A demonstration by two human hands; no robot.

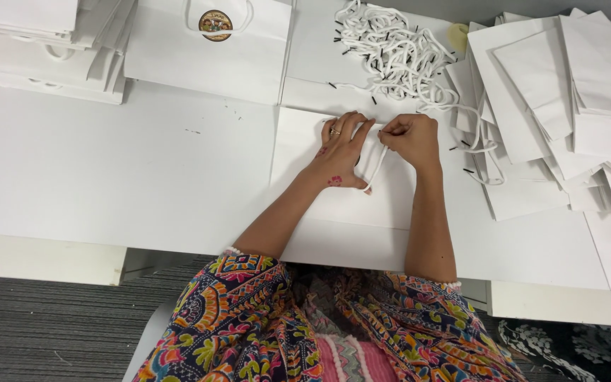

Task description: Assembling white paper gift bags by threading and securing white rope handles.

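Note:
A flat white paper bag (348,212) lies on the white table (107,163) in front of me. My left hand (339,152) rests flat on the bag's top edge, fingers spread, a ring on one finger. My right hand (409,138) is beside it, fingers pinched on a white cord handle (376,166) that hangs down across the bag between both hands.
A heap of white cord handles with black tips (397,56) lies behind my hands. Piles of flat white bags (553,113) spread at the right. More bags with round stickers (213,42) are stacked at the back left. The table's front edge is near my lap.

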